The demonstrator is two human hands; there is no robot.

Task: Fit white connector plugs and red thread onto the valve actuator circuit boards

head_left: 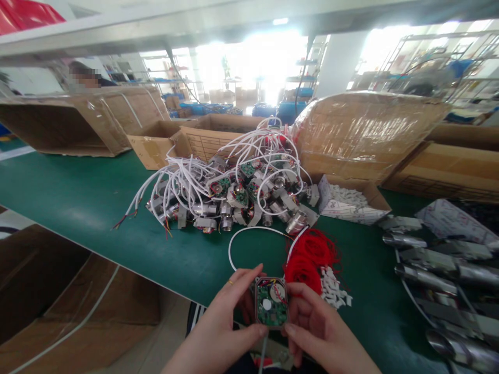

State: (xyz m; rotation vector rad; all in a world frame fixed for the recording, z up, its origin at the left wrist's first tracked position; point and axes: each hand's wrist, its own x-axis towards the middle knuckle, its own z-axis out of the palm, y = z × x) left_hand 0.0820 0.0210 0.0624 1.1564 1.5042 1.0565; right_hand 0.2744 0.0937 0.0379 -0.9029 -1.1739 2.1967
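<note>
Between my two hands is a small square grey housing with a green circuit board (272, 306) facing up, red, yellow and black wires inside it. My left hand (233, 311) grips its left side, thumb at the lower edge. On the right side, my right hand (310, 322) closes on it with thumb and fingers. A grey cable runs down from the housing's lower edge. Just beyond lie coils of red wire (304, 272), small white pieces (335, 288) and a looped white cable (231, 249) on the green table.
A heap of metal-and-grey units with white cables (234, 192) covers the table's middle. Behind it stand cardboard boxes (152, 150). A small box of white pieces (346, 200) and more metal units (440, 270) are right. A person (83, 75) is at far left.
</note>
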